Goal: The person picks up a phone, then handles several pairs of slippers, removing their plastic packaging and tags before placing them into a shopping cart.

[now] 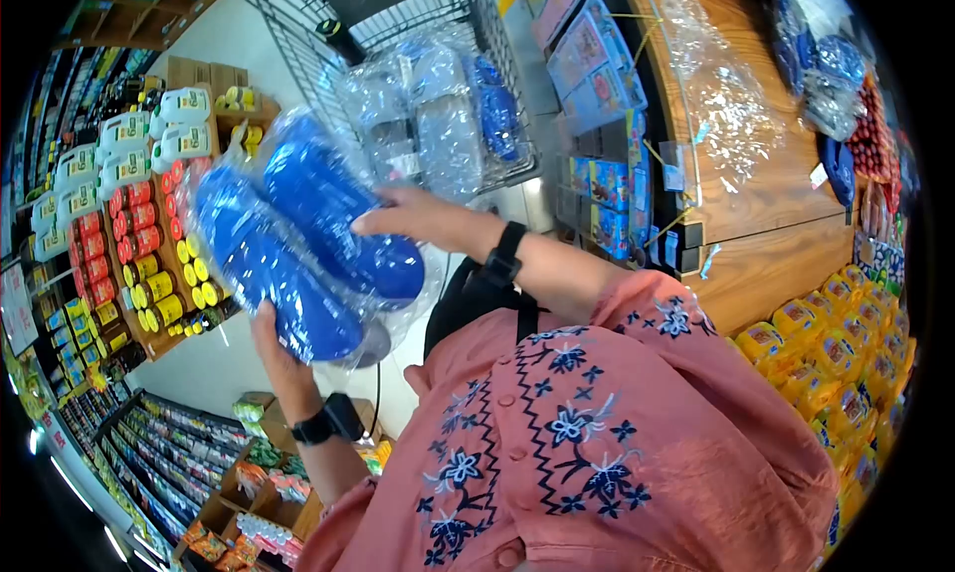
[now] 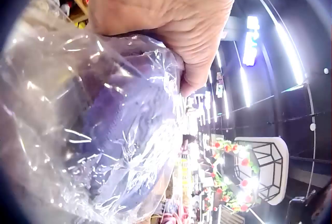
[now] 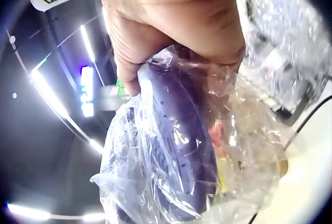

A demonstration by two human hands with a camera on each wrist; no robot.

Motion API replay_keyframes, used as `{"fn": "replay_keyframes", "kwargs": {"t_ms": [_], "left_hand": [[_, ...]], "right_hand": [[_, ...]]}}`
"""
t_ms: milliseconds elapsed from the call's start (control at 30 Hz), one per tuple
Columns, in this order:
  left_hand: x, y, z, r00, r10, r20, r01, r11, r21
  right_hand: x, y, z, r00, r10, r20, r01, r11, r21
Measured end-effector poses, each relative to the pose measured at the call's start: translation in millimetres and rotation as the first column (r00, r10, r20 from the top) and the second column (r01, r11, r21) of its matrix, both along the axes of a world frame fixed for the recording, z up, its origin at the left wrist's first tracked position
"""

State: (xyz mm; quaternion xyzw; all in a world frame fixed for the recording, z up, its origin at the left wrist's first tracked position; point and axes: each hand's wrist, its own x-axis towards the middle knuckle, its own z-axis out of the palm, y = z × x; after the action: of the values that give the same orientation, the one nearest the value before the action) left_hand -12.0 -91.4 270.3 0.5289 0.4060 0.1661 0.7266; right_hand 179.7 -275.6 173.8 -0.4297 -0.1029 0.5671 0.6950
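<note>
A pair of blue slippers (image 1: 284,264) in clear plastic is held up in front of the person's body in the head view. The left hand (image 1: 283,358) grips the near slipper's lower edge, thumb on top. From the other side the right hand (image 1: 423,217) holds the far slipper, its thumb lying over the plastic. In the left wrist view the left hand (image 2: 161,16) curls over the crinkled wrap (image 2: 129,146). The right wrist view has the right hand (image 3: 171,21) pinching the bag around a slipper (image 3: 181,141); some fingers are hidden behind it.
A metal shopping cart (image 1: 298,50) with more plastic-wrapped pairs (image 1: 448,124) stands beyond the hands. At right is a wooden counter (image 1: 766,214) with loose clear plastic (image 1: 716,95). Shelves of jars and jugs (image 1: 124,164) line the left; yellow packs (image 1: 836,353) are stacked at lower right.
</note>
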Motion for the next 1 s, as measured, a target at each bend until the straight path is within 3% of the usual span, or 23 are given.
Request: {"fn": "replay_keyframes", "kwargs": {"t_ms": [33, 100, 200, 300, 400, 500, 567, 700, 733, 833, 867, 967, 1000], "left_hand": [[-16.5, 9.9, 6.0, 1.000, 0.016, -0.020, -0.016, 1.000, -0.007], [-34.3, 13.1, 18.3, 0.997, 0.071, -0.039, -0.068, 0.995, 0.073], [-39.9, 30.2, 6.2, 0.999, 0.040, 0.010, -0.040, 0.998, 0.054], [-8.0, 33.8, -29.3, 0.997, 0.004, 0.080, -0.005, 1.000, 0.009], [33.8, 40.6, -82.8, 0.981, -0.117, 0.153, 0.131, 0.988, -0.083], [82.9, 22.3, -95.3, 0.952, -0.219, 0.214, 0.252, 0.957, -0.145], [105.3, 27.2, -129.5, 0.934, -0.273, 0.229, 0.314, 0.936, -0.162], [141.0, 28.1, -164.1, 0.908, -0.396, 0.141, 0.413, 0.901, -0.129], [147.0, 28.6, -171.1, 0.897, -0.429, 0.106, 0.440, 0.891, -0.110], [158.4, 29.3, -191.2, 0.847, -0.531, -0.033, 0.531, 0.847, 0.005], [159.9, 27.6, -193.4, 0.827, -0.556, -0.084, 0.561, 0.826, 0.050], [159.9, 26.1, -194.9, 0.803, -0.574, -0.160, 0.593, 0.796, 0.119], [159.1, 26.5, -197.0, 0.806, -0.564, -0.178, 0.588, 0.797, 0.138]], "right_hand": [[-11.7, 20.9, -5.3, 0.998, 0.037, -0.055, -0.033, 0.996, 0.079], [-25.3, 44.4, -6.7, 0.996, 0.086, -0.026, -0.083, 0.991, 0.104], [-18.7, 47.5, 4.8, 0.997, 0.068, -0.036, -0.064, 0.991, 0.118], [10.5, 25.6, 22.3, 0.997, 0.011, 0.077, -0.002, 0.993, -0.117], [33.6, 5.5, -11.6, 0.992, -0.100, 0.080, 0.108, 0.988, -0.109], [52.5, -15.4, -44.0, 0.967, -0.243, 0.080, 0.255, 0.935, -0.248], [62.6, -26.8, -33.5, 0.950, -0.290, 0.114, 0.312, 0.891, -0.330], [79.0, -37.2, -62.2, 0.927, -0.360, 0.106, 0.373, 0.856, -0.359], [82.2, -38.8, -70.2, 0.939, -0.323, 0.116, 0.343, 0.875, -0.342], [85.1, -42.0, -91.0, 0.907, -0.129, 0.400, 0.326, 0.817, -0.476], [80.6, -39.2, -103.7, 0.839, -0.020, 0.544, 0.414, 0.673, -0.613], [82.1, -39.7, -101.2, 0.809, 0.021, 0.588, 0.415, 0.688, -0.595], [83.6, -37.7, -104.4, 0.753, 0.097, 0.651, 0.428, 0.679, -0.596]]}}
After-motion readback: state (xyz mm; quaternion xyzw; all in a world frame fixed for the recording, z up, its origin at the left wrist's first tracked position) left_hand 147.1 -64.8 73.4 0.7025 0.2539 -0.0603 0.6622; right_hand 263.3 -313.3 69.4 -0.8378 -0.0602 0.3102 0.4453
